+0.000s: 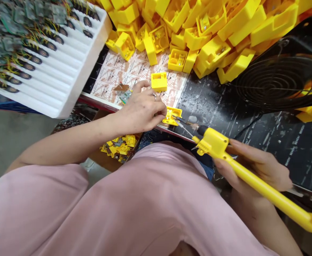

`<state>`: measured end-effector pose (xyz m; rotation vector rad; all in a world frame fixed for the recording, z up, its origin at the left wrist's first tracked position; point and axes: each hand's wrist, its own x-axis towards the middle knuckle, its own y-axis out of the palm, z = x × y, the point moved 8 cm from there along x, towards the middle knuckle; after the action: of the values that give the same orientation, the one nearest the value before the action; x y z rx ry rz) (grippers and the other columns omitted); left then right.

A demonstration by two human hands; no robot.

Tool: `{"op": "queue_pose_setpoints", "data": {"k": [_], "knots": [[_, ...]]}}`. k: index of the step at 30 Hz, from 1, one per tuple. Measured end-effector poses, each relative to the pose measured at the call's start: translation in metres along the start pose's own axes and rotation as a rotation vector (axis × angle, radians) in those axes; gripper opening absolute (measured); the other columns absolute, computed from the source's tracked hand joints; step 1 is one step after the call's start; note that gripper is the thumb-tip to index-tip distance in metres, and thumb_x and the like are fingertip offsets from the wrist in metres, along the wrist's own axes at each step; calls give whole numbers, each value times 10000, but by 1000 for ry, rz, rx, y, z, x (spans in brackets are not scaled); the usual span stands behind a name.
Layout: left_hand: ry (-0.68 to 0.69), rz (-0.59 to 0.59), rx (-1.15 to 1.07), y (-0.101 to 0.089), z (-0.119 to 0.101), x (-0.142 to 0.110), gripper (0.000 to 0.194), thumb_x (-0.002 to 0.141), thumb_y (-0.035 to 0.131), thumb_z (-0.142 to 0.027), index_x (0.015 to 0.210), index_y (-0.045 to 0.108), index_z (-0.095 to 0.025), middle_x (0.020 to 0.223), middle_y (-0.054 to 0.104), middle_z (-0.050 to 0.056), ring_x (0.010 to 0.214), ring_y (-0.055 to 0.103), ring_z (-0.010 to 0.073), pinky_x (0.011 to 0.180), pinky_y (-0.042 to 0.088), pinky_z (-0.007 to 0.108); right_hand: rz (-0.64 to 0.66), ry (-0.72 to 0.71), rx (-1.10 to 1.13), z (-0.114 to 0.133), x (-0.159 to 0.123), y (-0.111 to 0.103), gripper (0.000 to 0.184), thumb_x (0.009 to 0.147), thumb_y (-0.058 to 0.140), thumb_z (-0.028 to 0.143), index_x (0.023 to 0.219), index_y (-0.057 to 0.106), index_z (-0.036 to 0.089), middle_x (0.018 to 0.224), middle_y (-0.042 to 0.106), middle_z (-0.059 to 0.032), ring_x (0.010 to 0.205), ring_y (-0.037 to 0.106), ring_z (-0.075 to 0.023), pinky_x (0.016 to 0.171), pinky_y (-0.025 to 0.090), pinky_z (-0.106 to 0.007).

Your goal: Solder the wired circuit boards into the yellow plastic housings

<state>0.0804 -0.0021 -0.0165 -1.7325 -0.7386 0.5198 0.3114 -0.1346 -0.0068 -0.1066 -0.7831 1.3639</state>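
Observation:
My right hand [257, 167] is wrapped round the handle of a yellow soldering iron [214, 144] with a solder feed on its side. Its dark tip reaches over a small open yellow plastic housing [173, 116] at the front edge of the bench. With curled fingers, my left hand [145, 110] grips the left end of that housing; the fingertips are partly hidden. Just beyond these fingers stands a yellow plastic box [159, 82]. A green circuit board [125, 96] lies partly behind my left hand, beside a small brown piece [121, 87].
Many yellow housings [206, 25] are heaped along the back. At left, a white foam tray [73, 67] carries circuit boards with wires and round black speakers. A black fan [275, 81] stands at right. Below the bench edge, a cardboard box holds yellow scraps [120, 147].

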Motion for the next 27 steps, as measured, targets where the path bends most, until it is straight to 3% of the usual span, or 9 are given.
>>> {"op": "queue_pose_setpoints", "data": {"k": [3,8,13,15,19,24,27], "knots": [[27,7,46,0,-5,2,239,913,548,-259,783,747,-242,748,703,14,974,693,264,1183,342,645,118,-291,-55,25,10,7,487,864,873,276,1323,707,267,952,836,-40,732,805,-204,668,695,-261],[52,61,92,3,-9,9,217,877,558,-269,751,730,-232,693,665,12,900,681,247,1129,397,599,191,-364,-59,33,35,15,359,929,822,288,1264,695,257,904,831,-20,765,813,-187,737,698,-248],[55,136,107,7,-9,17,194,826,563,-270,744,732,-223,670,652,20,903,669,256,1076,418,549,289,-557,-61,51,48,18,444,859,875,167,1257,678,165,845,815,-17,714,784,-140,706,669,-190],[63,184,106,8,-10,20,196,814,560,-280,748,735,-218,666,648,18,908,661,249,1063,417,518,350,-510,-49,54,50,19,416,874,851,134,1250,675,154,889,810,-11,796,785,-119,781,665,-187],[53,273,135,9,-11,23,240,826,526,-299,766,739,-205,671,639,21,901,651,238,1044,413,477,419,-263,-66,53,49,17,378,884,816,91,1227,687,186,1019,796,-8,966,771,-112,958,637,-239],[41,292,159,10,-10,24,241,826,524,-307,764,735,-208,676,630,23,909,651,245,1035,412,466,338,-193,-35,48,44,-1,422,942,768,158,1343,675,254,1002,789,-12,953,781,-173,908,650,-307],[44,273,121,11,-9,24,230,812,532,-308,758,732,-210,672,627,25,918,657,260,1031,416,485,372,-192,-7,40,40,-1,463,997,712,228,1441,617,316,1008,793,-15,951,788,-191,864,659,-326]]}}
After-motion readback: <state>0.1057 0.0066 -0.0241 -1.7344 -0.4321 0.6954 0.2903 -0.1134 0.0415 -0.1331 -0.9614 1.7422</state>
